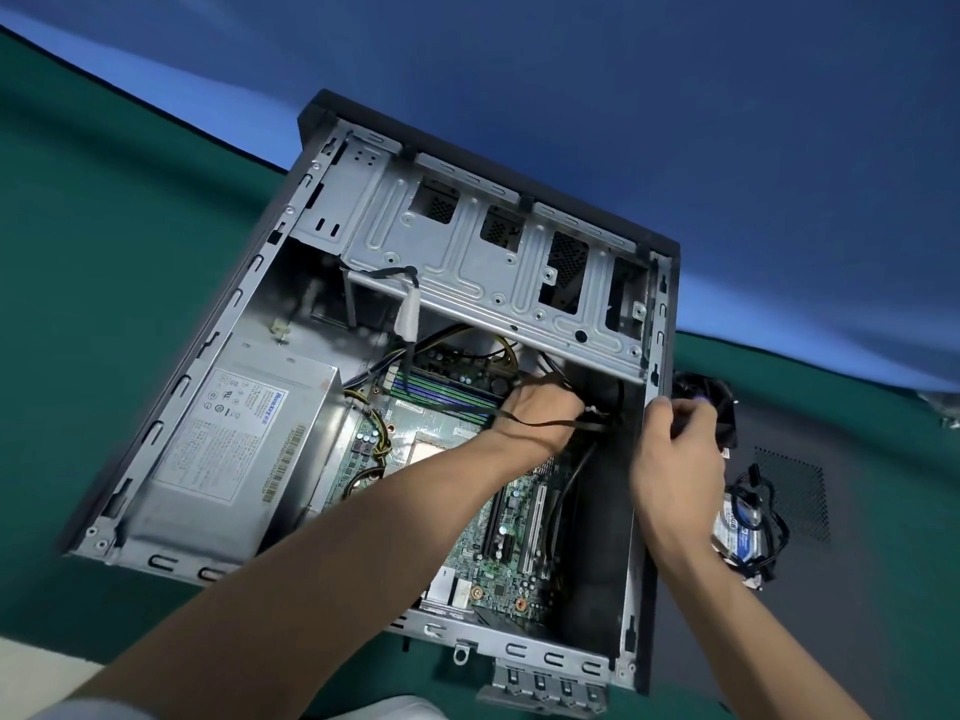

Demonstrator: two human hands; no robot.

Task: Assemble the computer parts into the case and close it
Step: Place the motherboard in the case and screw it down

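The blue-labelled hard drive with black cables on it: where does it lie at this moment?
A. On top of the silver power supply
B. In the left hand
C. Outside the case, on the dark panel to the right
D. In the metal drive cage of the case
C: the blue-labelled hard drive lies outside the open grey metal computer case, on the dark perforated side panel to its right, beneath the right hand.

The left hand point(540, 415) sits deep in the open computer case point(652, 511), hemmed in by black cables point(571, 472) that cross over and under it. Just beyond it the metal drive cage point(493, 267) roofs the far end. To its left stands the power supply box point(244, 444). Beside the right hand point(675, 459), the case wall bars the way in; a fan point(719, 407) and hard drive point(735, 527) crowd its outer side.
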